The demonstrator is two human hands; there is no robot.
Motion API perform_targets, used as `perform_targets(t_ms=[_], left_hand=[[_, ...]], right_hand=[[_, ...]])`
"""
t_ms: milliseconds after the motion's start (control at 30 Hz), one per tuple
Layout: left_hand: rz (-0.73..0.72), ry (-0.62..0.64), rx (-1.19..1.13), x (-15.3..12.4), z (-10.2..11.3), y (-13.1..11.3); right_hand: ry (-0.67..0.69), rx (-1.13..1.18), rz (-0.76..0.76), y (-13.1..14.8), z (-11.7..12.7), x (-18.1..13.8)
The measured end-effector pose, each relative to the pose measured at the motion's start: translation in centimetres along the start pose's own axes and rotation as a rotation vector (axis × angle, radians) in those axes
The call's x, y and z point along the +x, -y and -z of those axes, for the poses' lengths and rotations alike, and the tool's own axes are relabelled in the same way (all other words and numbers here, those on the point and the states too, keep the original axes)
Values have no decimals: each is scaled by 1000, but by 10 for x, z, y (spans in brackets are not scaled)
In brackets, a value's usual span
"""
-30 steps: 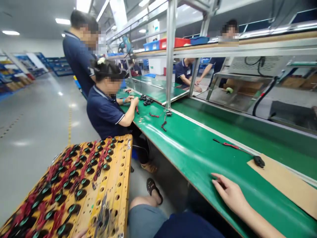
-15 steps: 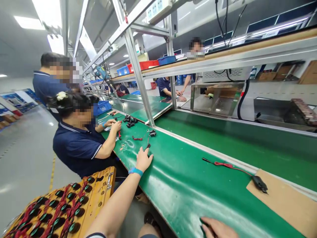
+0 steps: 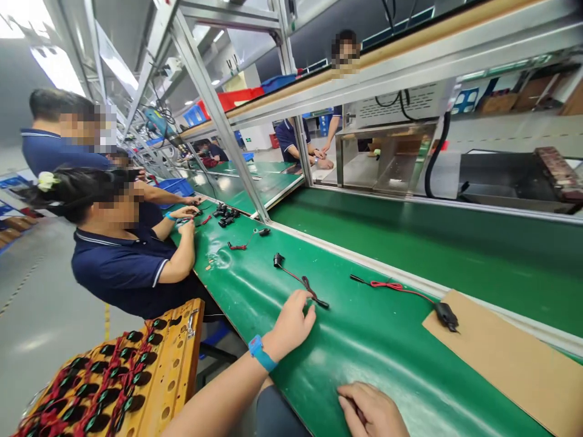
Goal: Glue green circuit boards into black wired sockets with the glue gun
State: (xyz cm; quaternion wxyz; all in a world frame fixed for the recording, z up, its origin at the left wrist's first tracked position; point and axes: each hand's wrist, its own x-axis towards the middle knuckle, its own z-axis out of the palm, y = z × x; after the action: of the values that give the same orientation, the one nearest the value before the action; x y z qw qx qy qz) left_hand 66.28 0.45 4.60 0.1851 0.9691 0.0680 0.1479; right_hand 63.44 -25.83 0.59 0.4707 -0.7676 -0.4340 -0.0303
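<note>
The left hand (image 3: 291, 325), banded at the wrist with blue, is loosely bent, its fingertips at the folded lead of a corded black part (image 3: 297, 278); whether they pinch it cannot be told. This part lies on the glossy green surface (image 3: 328, 343), its stubby, rounded body farther off, its thin dark lead doubled into a narrow loop and ending in a slim, straight black plug. The right hand (image 3: 373, 411) is half curled low over the surface, its palm hidden, so its hold cannot be told. Beyond, a red-and-black lead (image 3: 387, 284) runs to a blocky black housing (image 3: 446, 317) on matte brown cardboard (image 3: 501, 358). At left, a yellow-orange board (image 3: 166, 370) with round holes carries dark round pieces and tangled red wires.
</note>
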Motion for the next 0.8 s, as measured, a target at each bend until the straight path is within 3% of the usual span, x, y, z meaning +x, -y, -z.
perform_targets(t_ms=[67, 167, 267, 400, 500, 600, 700, 800], left_hand=[[-7, -10, 26, 8, 11, 9], [33, -28, 88, 38, 28, 41], [-5, 75, 103, 71, 38, 69], [-53, 219, 77, 84, 40, 76], [-51, 253, 50, 65, 44, 65], [-41, 271, 3, 32, 52, 44], [-23, 281, -81, -6, 58, 13], [-17, 341, -229, -46, 58, -26]], right_hand=[[14, 8, -12, 5, 3, 1], [10, -12, -38, 5, -3, -4], [-2, -46, -16, 2, -9, -7], [93, -44, -30, 5, 0, -6], [154, 17, -90, 11, 16, -6], [125, 36, -128, 12, 31, -5], [64, -22, -102, 10, 42, 2], [130, -89, -35, 14, 50, 15]])
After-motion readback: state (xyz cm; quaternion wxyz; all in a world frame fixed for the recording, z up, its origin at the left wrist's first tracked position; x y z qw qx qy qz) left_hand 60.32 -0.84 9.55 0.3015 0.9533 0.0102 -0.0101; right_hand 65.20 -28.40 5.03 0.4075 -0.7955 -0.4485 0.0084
